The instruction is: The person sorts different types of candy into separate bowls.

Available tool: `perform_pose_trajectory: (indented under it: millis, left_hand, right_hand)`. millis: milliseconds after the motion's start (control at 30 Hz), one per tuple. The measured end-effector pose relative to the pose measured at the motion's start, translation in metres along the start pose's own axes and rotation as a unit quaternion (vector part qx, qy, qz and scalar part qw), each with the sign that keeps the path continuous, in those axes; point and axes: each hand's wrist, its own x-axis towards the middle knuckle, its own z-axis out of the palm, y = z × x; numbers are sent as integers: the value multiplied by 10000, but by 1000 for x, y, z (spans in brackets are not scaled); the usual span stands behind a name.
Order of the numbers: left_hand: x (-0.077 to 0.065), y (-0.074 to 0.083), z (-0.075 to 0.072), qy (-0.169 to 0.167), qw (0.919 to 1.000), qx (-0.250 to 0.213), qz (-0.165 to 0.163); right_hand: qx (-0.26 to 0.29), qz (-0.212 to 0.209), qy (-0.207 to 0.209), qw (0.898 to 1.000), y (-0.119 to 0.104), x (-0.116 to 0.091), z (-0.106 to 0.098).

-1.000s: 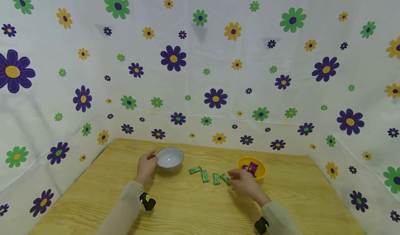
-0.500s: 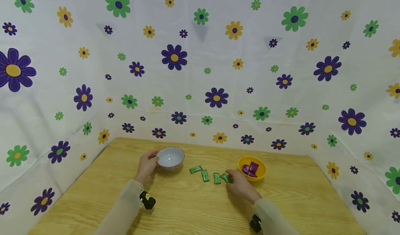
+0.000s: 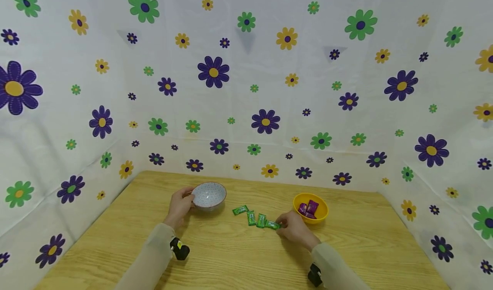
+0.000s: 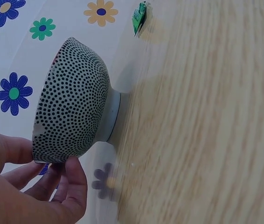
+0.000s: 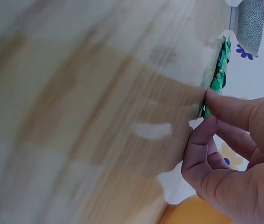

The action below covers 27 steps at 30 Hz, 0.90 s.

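Observation:
A patterned bowl (image 3: 209,195) stands upright at the left of the table. My left hand (image 3: 179,206) grips its left side, thumb at the rim and fingertips against the dotted outer wall (image 4: 71,102). Several green-wrapped candies (image 3: 251,218) lie in a loose row right of the bowl. At the row's right end my right hand (image 3: 294,228) pinches one green candy (image 3: 272,225) between thumb and fingers, low over the tabletop. Its left end meets the neighbouring candy (image 3: 261,220). In the right wrist view the fingertips (image 5: 211,122) partly hide the pinched candy.
A yellow bowl (image 3: 324,218) with several purple-wrapped candies (image 3: 312,206) stands just behind and right of my right hand. The wooden table (image 3: 231,260) ends at a flowered white curtain (image 3: 246,101) behind and at both sides.
My right hand came down and left from beside the yellow bowl and took hold of the rightmost green candy. That candy and its neighbour shifted left. The left hand stayed on the bowl.

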Motion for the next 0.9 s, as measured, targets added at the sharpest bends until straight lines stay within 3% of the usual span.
perform_pose_trajectory:
  millis: [533,900]
  left_hand:
    - [-1,2,-2,-68,10000,7,53]
    - [1,2,-1,-80,9999,120,51]
  right_hand:
    - [-167,102,-159,9997,2,8,3]
    - [218,495,-319,9980,1,7,1]
